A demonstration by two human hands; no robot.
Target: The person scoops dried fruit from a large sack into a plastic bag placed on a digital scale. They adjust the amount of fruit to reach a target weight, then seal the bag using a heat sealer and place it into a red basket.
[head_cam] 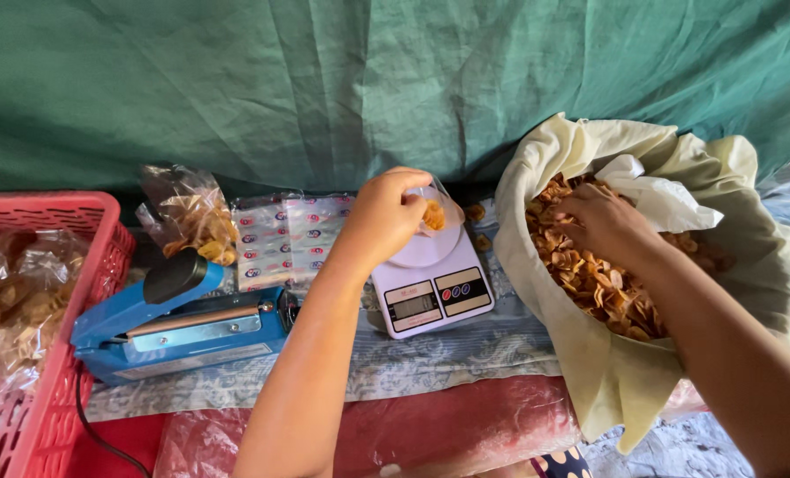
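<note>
Filling step, I'd say: left hand [384,215] grips a small bag [434,212] over the scale [430,283]; right hand [603,221] digs into sack [590,372] of chips [603,283], grip unclear; next needs a scoop across.

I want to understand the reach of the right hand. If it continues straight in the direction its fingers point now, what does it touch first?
The right hand points down-left into the cream cloth sack. It would probably meet the golden chips first; its fingertips already seem to be among them, though depth is hard to judge.
</note>
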